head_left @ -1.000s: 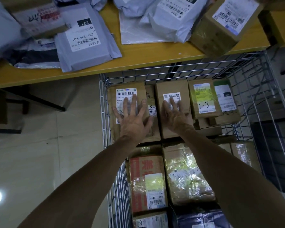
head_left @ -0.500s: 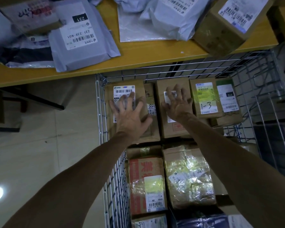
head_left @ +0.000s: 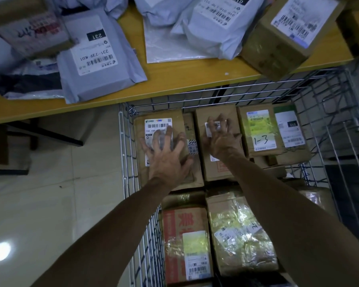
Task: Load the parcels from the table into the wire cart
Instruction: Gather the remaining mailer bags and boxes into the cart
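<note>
Mid-frame in the wire cart (head_left: 126, 141), left hand (head_left: 165, 154) presses the EMS-labelled parcel (head_left: 141, 162), fingers spread; right hand (head_left: 222, 139) likewise splays on the neighbouring brown box (head_left: 214, 172).

The yellow bench (head_left: 195, 77) holds a grey mailer (head_left: 97, 59) marked 231 at its near edge, white mailers (head_left: 214, 23) mid-bench, and a brown box (head_left: 286, 38) overhanging the near edge rightward.

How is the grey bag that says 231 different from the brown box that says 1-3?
The grey bag is soft plastic; the brown box is cardboard with taped sides. The grey bag lies on the table, while the brown box sits inside the wire cart. The grey bag's 231 is printed; the brown box's 1-3 is handwritten. Both have a label stuck on top.
</note>
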